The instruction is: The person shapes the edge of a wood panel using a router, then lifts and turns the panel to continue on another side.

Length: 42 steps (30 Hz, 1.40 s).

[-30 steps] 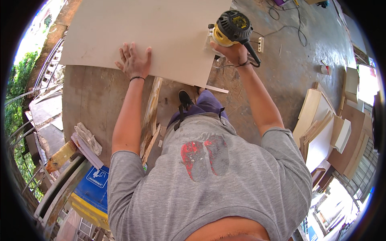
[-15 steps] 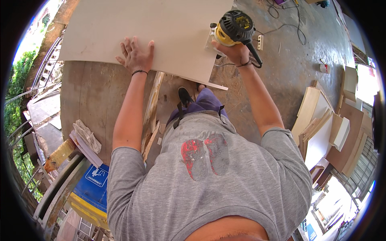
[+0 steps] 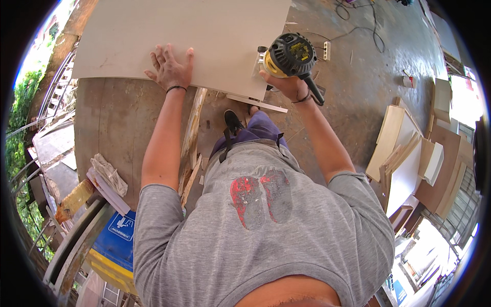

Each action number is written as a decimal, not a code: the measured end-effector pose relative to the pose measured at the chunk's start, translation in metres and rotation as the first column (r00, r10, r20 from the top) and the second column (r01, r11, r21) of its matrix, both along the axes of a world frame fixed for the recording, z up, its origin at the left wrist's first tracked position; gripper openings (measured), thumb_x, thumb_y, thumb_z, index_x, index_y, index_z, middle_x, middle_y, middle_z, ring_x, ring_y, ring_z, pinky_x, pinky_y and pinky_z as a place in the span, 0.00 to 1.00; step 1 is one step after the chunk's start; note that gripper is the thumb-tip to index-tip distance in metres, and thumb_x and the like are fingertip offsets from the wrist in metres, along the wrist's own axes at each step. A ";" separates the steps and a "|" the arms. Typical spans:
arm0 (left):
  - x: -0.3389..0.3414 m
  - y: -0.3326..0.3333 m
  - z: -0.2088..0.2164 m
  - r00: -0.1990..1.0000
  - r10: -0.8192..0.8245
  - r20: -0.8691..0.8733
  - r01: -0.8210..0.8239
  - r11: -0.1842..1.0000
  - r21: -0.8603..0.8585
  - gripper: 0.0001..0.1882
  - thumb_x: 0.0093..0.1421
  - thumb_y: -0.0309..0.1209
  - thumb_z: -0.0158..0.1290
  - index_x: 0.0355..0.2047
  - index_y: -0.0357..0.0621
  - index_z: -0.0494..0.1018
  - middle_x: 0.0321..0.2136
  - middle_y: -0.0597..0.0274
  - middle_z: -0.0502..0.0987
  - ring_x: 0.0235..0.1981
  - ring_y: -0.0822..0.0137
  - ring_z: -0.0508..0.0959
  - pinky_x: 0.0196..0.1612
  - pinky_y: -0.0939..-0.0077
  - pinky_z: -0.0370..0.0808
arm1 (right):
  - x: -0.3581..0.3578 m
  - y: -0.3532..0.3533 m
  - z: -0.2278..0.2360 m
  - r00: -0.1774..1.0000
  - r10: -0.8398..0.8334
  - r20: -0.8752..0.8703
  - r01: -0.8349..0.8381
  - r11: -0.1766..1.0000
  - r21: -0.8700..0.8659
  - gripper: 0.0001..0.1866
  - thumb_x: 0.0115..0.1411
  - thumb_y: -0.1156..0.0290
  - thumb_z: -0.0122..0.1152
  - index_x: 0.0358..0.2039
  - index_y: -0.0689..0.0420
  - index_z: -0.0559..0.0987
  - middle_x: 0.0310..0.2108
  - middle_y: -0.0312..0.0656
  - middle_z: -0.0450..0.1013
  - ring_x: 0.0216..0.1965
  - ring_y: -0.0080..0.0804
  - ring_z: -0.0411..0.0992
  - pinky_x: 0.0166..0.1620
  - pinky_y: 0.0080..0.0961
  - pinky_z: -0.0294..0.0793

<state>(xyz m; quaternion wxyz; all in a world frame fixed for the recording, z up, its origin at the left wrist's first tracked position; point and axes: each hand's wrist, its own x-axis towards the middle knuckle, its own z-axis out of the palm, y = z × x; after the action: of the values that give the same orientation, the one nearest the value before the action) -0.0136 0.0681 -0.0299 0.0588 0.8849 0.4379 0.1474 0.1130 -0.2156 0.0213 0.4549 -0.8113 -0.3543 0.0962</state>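
A large pale flat board [image 3: 204,30] lies in front of me, its near edge crossing between my arms. My left hand [image 3: 170,69] presses flat on it near that edge, fingers spread. At the board's right edge my right hand [image 3: 289,86] grips a yellow and black router [image 3: 292,53] by its lower body. The router's base rests on the board's edge; its bit is hidden. A black cord trails from the router's top past my wrist. A narrow pale strip [image 3: 261,104] sticks out below the board's near right corner.
Beneath the board is a brown wooden surface [image 3: 112,123]. A white socket strip [image 3: 326,50] and a loose cable [image 3: 376,30] lie on the floor, with a small can [image 3: 407,81] farther right. Stacked wood panels [image 3: 399,158] stand at right. A blue and yellow box [image 3: 110,240] is at lower left.
The router and my right hand have come nearer along the board's right edge, toward its near corner. My left hand stays flat on the board.
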 end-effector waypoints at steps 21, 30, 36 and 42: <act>0.002 -0.002 0.006 0.997 0.005 -0.071 -0.010 0.998 -0.067 0.44 0.55 0.68 0.40 0.65 0.57 0.55 0.68 0.64 0.49 0.70 0.62 0.43 0.65 0.36 0.34 | -0.062 -0.020 -0.031 0.991 0.069 0.113 -0.065 0.997 -0.041 0.24 0.41 0.49 0.74 0.35 0.50 0.81 0.33 0.34 0.79 0.34 0.29 0.78 0.39 0.25 0.77; 0.003 0.000 0.005 0.998 0.006 -0.069 -0.009 0.999 -0.053 0.43 0.54 0.68 0.41 0.64 0.59 0.56 0.68 0.65 0.50 0.70 0.63 0.44 0.65 0.38 0.36 | -0.080 -0.020 0.000 0.993 0.074 0.097 -0.067 0.995 -0.072 0.20 0.43 0.53 0.73 0.34 0.50 0.82 0.31 0.34 0.80 0.32 0.27 0.78 0.37 0.23 0.78; -0.001 0.003 0.002 0.995 0.007 -0.102 -0.013 0.998 -0.053 0.42 0.56 0.67 0.39 0.64 0.58 0.56 0.68 0.64 0.49 0.70 0.62 0.44 0.65 0.36 0.37 | -0.090 -0.028 0.008 0.987 0.160 0.034 -0.142 0.942 -0.303 0.21 0.51 0.52 0.67 0.41 0.49 0.78 0.36 0.33 0.77 0.39 0.30 0.74 0.46 0.30 0.74; 0.007 -0.037 0.013 0.948 -0.234 -0.214 0.213 0.970 -0.115 0.39 0.57 0.62 0.44 0.63 0.54 0.59 0.67 0.57 0.52 0.69 0.56 0.47 0.61 0.27 0.37 | -0.090 -0.075 -0.001 0.992 -0.019 0.127 0.012 0.998 0.058 0.20 0.46 0.54 0.72 0.37 0.50 0.79 0.33 0.35 0.77 0.37 0.31 0.76 0.43 0.28 0.76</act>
<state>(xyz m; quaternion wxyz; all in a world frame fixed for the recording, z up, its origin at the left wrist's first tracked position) -0.0062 0.0309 -0.0168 0.0652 0.9362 0.3448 0.0183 0.0230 -0.2909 0.0207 0.4550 -0.8053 -0.3789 0.0306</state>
